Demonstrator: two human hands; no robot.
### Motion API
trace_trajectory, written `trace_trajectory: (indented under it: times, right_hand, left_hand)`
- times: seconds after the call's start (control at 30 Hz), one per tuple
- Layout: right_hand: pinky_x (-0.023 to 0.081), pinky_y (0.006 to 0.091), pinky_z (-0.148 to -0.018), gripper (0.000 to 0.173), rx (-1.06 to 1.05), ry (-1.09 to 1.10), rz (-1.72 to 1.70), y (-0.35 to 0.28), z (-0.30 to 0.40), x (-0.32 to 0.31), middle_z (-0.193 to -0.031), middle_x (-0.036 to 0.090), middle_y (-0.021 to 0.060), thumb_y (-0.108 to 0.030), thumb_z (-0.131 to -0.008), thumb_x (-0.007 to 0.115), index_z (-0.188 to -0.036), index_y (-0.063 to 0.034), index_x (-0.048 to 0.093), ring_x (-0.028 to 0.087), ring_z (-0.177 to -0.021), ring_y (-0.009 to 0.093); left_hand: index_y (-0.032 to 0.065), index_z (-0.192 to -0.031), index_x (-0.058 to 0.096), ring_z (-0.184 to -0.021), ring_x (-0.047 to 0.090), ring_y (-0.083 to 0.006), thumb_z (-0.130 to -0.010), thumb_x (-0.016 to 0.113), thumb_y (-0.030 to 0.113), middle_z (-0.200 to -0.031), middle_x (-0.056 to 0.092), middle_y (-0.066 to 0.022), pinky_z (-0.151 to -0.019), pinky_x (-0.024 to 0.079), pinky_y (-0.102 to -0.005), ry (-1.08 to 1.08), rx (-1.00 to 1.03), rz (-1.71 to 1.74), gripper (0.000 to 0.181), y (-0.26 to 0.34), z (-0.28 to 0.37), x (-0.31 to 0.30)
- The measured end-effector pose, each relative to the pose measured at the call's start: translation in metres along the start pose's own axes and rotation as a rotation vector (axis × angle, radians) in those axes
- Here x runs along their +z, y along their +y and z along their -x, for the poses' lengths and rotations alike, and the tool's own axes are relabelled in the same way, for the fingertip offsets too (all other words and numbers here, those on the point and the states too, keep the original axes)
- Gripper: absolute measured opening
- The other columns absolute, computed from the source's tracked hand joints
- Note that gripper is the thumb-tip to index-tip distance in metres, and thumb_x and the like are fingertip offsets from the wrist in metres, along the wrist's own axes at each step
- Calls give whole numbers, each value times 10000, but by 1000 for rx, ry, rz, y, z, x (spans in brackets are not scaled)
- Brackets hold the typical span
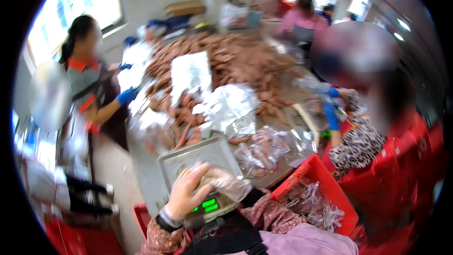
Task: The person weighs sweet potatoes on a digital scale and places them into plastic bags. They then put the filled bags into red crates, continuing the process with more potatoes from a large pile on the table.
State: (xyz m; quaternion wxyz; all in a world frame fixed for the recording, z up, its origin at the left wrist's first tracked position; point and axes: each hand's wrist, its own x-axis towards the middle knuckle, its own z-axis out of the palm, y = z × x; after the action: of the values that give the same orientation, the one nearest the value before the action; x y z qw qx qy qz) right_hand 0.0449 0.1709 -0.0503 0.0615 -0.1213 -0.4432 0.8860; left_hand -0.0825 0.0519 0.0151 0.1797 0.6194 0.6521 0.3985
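Observation:
My left hand and my right hand meet above the front of a weighing scale with a square metal pan. A thin, see-through plastic glove covers my right hand. The left thumb stands apart from its fingers, which lie close against the right glove. Blur and overlap hide whether either hand grips anything. Green digits glow on the scale's display just below the hands. Beyond the pan lie clear plastic bags with elongated brownish pieces inside, and a silvery bag.
A large heap of reddish-brown elongated pieces covers the far table. A silvery sheet or bag lies on it. Beside my right arm stands a red plastic crate holding knotted clear bags. Blue-gloved co-workers stand at both sides.

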Motion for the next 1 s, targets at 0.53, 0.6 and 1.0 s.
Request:
trace_trajectory:
  times: [0.53, 0.6, 1.0]
  right_hand:
    - [398, 202, -532, 256, 224, -359, -1158, 35, -11, -28, -831, 570, 19, -239, -957, 559, -1067, -17, 622, 444, -598, 82]
    - [378, 199, -509, 275, 20, -259, -1280, 38, -27, -61, -845, 602, 17, -249, -943, 587, -1084, -17, 621, 424, -574, 75]
    - [474, 212, -619, 556, -230, 42, -644, 58, -46, -72, -1350, 493, 242, -38, -896, 484, -1433, -76, 345, 558, -629, 106]
  left_hand:
    - [22, -865, 574, -715, 548, -246, -818, 632, 76, -748, 554, -90, -645, 439, -356, 124, -120, -99, 92, -112, 87, 60]
    - [32, -763, 544, -729, 538, -341, -773, 652, 81, -759, 554, -145, -652, 433, -402, 105, -260, -170, 119, -133, 103, 52]
    - [67, -600, 480, -677, 514, -165, -925, 547, 177, -554, 460, -16, -846, 423, -408, 364, -468, 723, 350, -85, 92, 28]
